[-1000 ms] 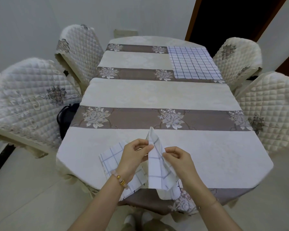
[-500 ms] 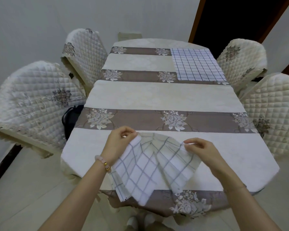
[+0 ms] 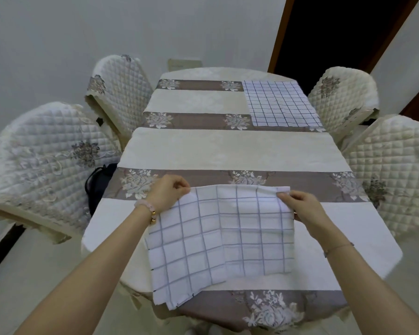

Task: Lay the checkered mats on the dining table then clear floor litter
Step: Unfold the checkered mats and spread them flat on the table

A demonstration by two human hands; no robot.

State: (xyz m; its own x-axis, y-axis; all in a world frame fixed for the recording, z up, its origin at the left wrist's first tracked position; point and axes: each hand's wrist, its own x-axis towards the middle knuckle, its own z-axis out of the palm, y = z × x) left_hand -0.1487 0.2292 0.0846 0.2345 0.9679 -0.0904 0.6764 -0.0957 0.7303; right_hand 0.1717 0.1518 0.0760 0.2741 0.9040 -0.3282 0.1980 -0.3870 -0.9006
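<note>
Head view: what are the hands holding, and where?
The white blue-checked cloth mat: left hand pinches its far left corner, right hand its far right corner.

wall: pale (image 3: 82, 32) | chairs: four, quilted covers (image 3: 46, 153) | doorway: dark (image 3: 336, 32) | floor: light (image 3: 22, 274)

Illumination is soft, even and moderately bright, with a cool, slightly grey cast; its source lies outside the view. Shadows are faint: a thin, diffuse one runs along the lower edge of the checkered mat (image 3: 218, 238) on the counter (image 3: 228, 151). The pale cloth keeps its woven texture. The doorway (image 3: 344, 32) at upper right reads as solid black, without detail. Wide-angle distortion is strong: the wall (image 3: 82, 32) and door frame (image 3: 279, 32) lean, and the chairs (image 3: 46, 165) bow outward at both edges. Detail is soft overall, softest on the forearm (image 3: 82, 274) at lower left.
</note>
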